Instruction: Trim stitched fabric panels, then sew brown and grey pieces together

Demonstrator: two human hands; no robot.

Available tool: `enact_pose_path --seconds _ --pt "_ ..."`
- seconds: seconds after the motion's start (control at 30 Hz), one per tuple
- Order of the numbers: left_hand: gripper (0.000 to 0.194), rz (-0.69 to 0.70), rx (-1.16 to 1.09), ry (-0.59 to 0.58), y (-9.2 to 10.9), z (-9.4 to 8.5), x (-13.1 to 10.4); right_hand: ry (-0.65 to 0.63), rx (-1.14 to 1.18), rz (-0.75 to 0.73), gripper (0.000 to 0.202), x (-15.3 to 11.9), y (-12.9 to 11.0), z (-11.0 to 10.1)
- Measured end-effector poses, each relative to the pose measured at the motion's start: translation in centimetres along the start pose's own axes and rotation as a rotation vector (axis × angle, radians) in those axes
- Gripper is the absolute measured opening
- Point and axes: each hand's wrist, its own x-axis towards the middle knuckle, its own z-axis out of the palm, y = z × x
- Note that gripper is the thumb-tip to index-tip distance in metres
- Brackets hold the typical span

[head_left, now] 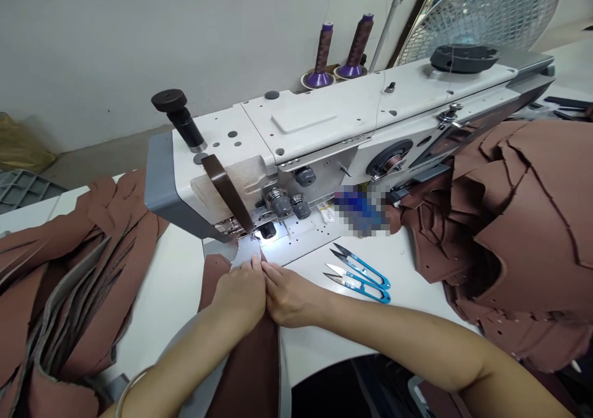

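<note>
A reddish-brown leather-like piece with a grey backing [252, 368] runs from below my arms up to the lit needle area of a white sewing machine [315, 121]. My left hand [243, 288] is closed on it, fingers pinched near the grey side just in front of the presser foot. Right beside it, touching, my right hand [290, 294] grips the brown edge, fingertips pressed together. The piece's far end lies under the machine head, where the needle itself is hidden. Two blue-handled thread snips [359, 276] lie to the right of my right hand.
Stacked brown pieces [69, 263] cover the left side, and a larger heap [528, 220] sits on the right. Behind the machine stand two thread spools [322, 60] and a fan [486, 16]. A pixelated blue object [361, 211] lies beneath the machine arm.
</note>
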Motion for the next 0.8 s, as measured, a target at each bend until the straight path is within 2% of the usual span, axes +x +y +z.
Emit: enact_pose_path --seconds 0.17,0.33,0.43,0.5,0.67,0.8 --pt "0.056 -0.002 -0.032 -0.010 -0.5 -0.2 1.1 -0.022 -0.013 0.014 0.028 0.4 0.5 1.2" --pt "0.057 -0.020 -0.155 0.074 -1.1 0.6 2.1 -0.064 0.000 0.043 0.032 0.7 1.3 1.3" --pt "0.061 -0.123 -0.293 0.117 -1.6 1.5 1.8 -0.124 0.031 0.036 0.033 0.6 1.6 0.1" --pt "0.064 -0.160 -0.357 0.098 -2.1 2.0 0.9 -0.178 0.046 -0.003 0.032 0.5 1.4 -1.1" --pt "0.068 -0.093 -0.274 -0.025 -2.5 1.6 -1.6 -0.285 0.009 -0.053 0.031 0.4 -0.5 -3.7" --pt "0.065 -0.062 -0.175 -0.048 -1.1 0.7 -1.7 -0.297 -0.001 -0.056 0.031 0.5 -1.4 -3.7"
